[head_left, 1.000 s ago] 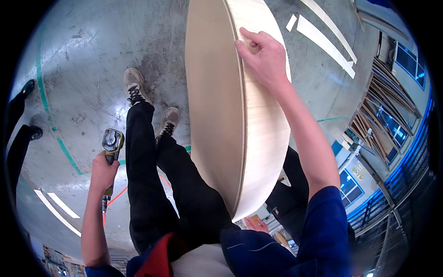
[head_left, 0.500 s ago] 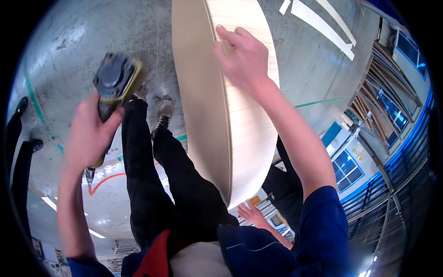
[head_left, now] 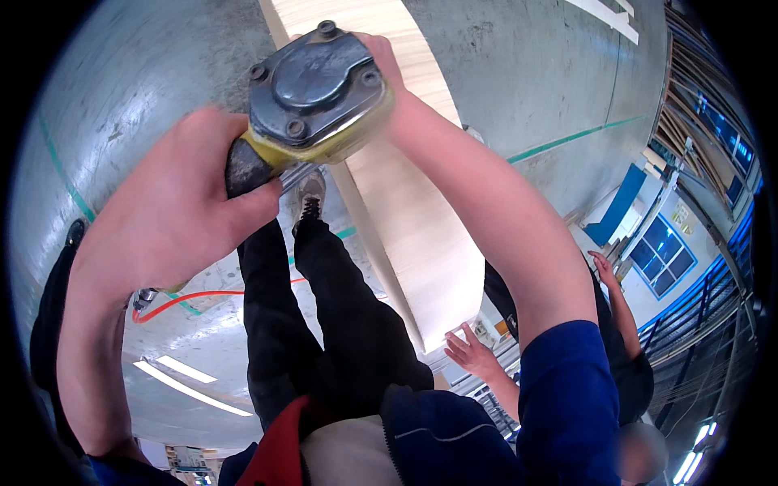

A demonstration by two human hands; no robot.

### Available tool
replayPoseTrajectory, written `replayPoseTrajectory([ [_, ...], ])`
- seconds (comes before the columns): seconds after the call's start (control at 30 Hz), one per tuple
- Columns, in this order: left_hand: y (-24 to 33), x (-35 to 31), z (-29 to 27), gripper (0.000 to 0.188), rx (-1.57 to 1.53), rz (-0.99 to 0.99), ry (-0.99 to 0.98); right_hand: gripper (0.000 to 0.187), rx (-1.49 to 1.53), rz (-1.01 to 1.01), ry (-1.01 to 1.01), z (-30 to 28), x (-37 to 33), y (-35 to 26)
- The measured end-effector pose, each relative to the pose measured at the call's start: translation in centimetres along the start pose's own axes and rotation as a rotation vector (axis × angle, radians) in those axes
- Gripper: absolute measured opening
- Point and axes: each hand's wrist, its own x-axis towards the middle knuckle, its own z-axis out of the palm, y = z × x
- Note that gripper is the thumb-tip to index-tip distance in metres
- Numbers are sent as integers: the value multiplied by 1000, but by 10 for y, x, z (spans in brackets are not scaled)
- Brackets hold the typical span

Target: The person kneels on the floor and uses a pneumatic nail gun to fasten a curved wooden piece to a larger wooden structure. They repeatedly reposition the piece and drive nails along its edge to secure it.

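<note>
In my left hand (head_left: 174, 194) is a pneumatic nail gun (head_left: 316, 77), its fingers wrapped round the grip. The gun has a black bolted cap and a yellow body, and it is raised over the upper part of a curved pale plywood piece (head_left: 405, 227). An orange-red air hose (head_left: 190, 297) runs from the base of its handle. My right hand (head_left: 386, 69) is behind the gun, by the far part of the plywood. The gun covers most of its fingers, so their grip is hidden. Whether the gun's nose touches the wood cannot be seen.
Beside the lower plywood end is another person's open hand (head_left: 474, 354); a further hand (head_left: 606, 271) shows to the right. Dark-clad legs (head_left: 50, 324) stand at far left. White strips (head_left: 609, 18) lie on the floor. Long boards (head_left: 677, 134) are stacked at the right.
My left hand has brought the nail gun up and right, from beside the plywood to over it. The plywood appears lower and tilted differently. My right hand is now largely covered.
</note>
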Motion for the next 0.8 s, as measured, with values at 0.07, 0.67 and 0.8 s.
replayPoseTrajectory([
  [0.07,8,5,2,35,-49,-52,-85,20,42,45,47,2,-1,-1],
  [0.67,12,6,-3,41,-68,-182,-194,17,-150,109,-112,0,9,-13],
  [0.8,6,6,0,42,-81,-153,-201,18,-155,83,-88,5,8,-11],
])
